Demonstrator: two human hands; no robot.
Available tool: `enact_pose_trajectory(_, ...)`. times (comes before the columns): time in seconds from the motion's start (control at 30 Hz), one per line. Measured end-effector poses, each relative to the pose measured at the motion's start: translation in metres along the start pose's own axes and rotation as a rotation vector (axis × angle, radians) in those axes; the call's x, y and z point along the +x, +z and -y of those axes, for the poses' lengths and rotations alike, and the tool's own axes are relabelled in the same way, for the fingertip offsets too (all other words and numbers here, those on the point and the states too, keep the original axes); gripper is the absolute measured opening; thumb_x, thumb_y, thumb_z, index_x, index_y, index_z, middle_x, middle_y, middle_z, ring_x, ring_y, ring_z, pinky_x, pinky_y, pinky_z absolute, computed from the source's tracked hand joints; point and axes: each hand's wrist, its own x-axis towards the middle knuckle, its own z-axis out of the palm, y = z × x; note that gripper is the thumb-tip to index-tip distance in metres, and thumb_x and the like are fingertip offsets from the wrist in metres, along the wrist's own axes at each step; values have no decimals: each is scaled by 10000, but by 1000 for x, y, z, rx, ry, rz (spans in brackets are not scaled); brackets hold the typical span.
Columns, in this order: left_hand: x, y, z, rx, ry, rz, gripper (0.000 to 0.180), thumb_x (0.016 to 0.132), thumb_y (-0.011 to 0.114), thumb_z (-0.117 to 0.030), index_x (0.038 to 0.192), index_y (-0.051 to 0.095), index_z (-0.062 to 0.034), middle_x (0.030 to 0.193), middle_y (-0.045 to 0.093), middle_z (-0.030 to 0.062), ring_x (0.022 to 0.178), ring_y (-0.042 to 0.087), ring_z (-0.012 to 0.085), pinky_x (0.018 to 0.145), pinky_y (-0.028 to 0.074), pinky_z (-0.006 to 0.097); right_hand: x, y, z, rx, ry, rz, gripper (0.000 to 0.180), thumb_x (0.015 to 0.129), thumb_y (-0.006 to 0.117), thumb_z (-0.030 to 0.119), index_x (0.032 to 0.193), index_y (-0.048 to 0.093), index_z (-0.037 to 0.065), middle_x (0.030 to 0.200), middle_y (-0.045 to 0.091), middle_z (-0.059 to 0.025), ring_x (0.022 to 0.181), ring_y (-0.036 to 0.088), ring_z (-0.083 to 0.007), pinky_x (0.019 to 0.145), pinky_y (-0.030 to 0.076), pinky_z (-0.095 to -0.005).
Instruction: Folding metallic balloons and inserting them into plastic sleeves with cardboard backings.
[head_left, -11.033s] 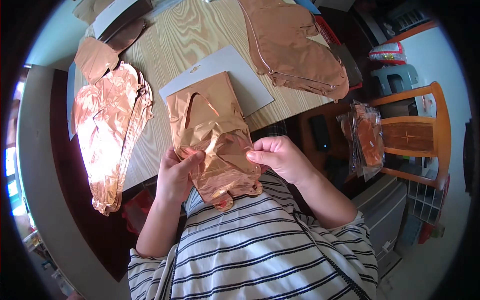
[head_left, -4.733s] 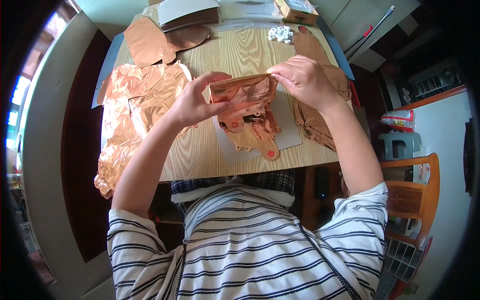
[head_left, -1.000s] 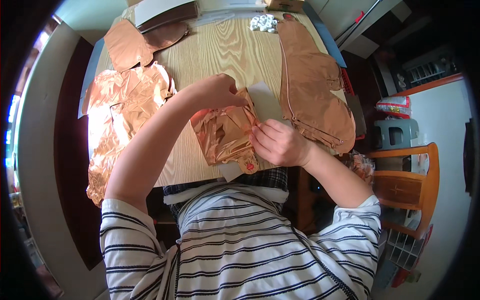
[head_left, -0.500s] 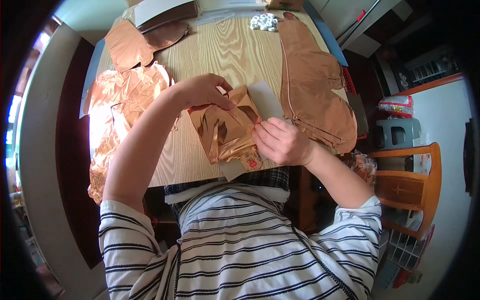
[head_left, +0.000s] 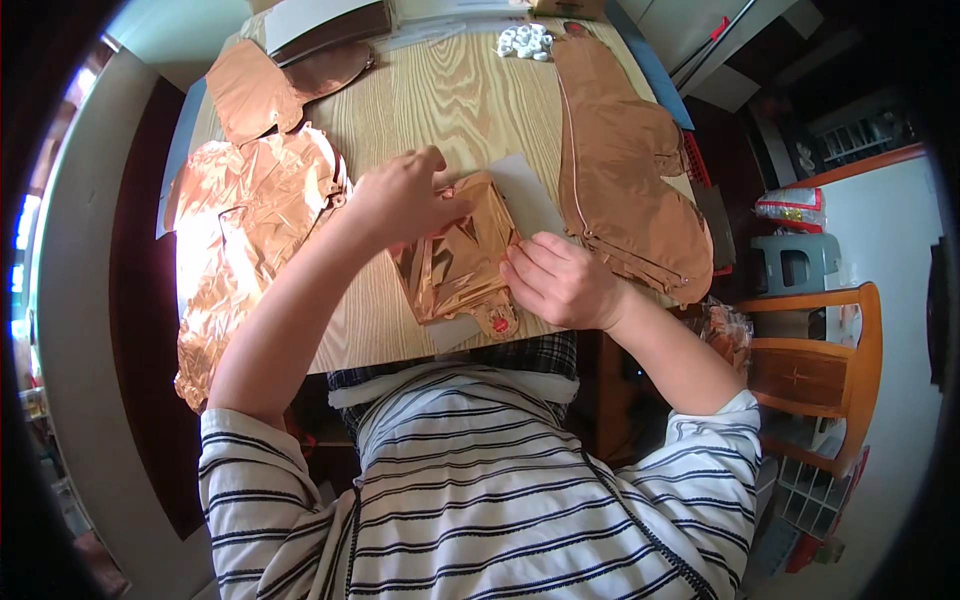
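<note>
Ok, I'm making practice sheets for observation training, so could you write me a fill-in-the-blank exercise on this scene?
1. The hand nearer the wooden chair is the person's ____ one.
2. The pale card lies ____ the folded copper-coloured foil.
3. The foil's near tab bears a ____ spot.
4. The small pieces heaped toward the far end of the table are ____ in colour.

Missing words: right; under; red; white.
</note>
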Motion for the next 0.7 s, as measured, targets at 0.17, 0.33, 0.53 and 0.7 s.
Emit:
enact_pose_trajectory(0.17,-11,21,4,110,414,-237,616,792,790,-342,1312,570,-96,1356,540,155,1306,501,313,1068,427,440,2,-2,2,-79,0,-36,209,774,632,174,904,715,33,969,675,-75,892,610,-200,866,495,-360)
enact_pose_trajectory(0.33,9,15,-11,-11,854,-15,350,789,651,-65,1135,698,-89,1476,463,153,1475,259,405,1191,280,551,2,-1,5,-197,-26,-101,153,754,642,198,834,692,78,906,552,3,775,478,-157,780,436,-331)
enact_pose_trajectory(0.53,29,9,-38,110,791,328,302,780,624,-171,1054,739,-115,1512,437,151,1512,176,402,1245,81,566,3,-7,6,-287,-36,-106,135,754,643,204,832,694,106,897,535,17,787,475,-144,788,429,-324)
enact_pose_trajectory(0.7,32,15,-49,46,790,455,241,779,626,-202,977,741,-126,1449,497,135,1509,196,391,1229,38,605,3,-10,4,-300,-45,-134,128,777,641,212,846,704,123,889,516,27,789,462,-137,786,421,-312)
